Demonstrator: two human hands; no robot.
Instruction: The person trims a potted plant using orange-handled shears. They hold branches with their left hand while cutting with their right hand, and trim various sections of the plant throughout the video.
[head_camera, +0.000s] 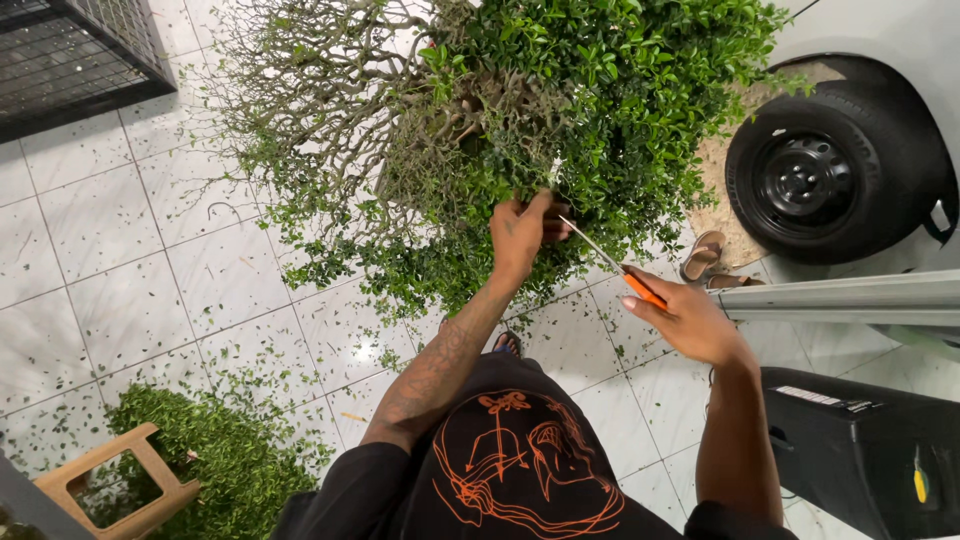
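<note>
Green clippings (215, 455) litter the floor as we trim the bush (520, 120): left hand (520, 235) pinches a thin, springy twig near its tip; right hand (690, 320) grips light orange-handled shears (612, 262).

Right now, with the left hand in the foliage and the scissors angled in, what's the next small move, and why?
Probably close the orange-handled scissors on the sprig pinched by the left hand. The right hand already has the blades angled toward that hand, tips close to its fingers, at the edge of the potted shrub. Keeping the fingers off the blade line seems wise.
</note>
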